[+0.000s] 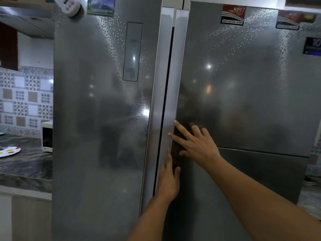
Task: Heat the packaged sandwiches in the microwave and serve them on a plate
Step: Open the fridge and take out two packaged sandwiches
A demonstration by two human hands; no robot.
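Both hands at the seam of a two-door steel fridge.

Left hand [169, 178] reaches into the gap, fingers together along the right door [243, 84] edge; right hand [196, 145] lies flat on that door, fingers spread, gripping nothing. Left door [97, 101] is shut. Far left: plate [9, 151] on dark counter [26, 167], white microwave [47, 136] behind. Sandwiches not visible.

- "kfc" shows in white letters on a red sticker [233, 13] at the top of the right fridge door [243, 84]
- a dark sticker [312, 45] at that door's right edge reads "10"; its smaller print is too blurred to read
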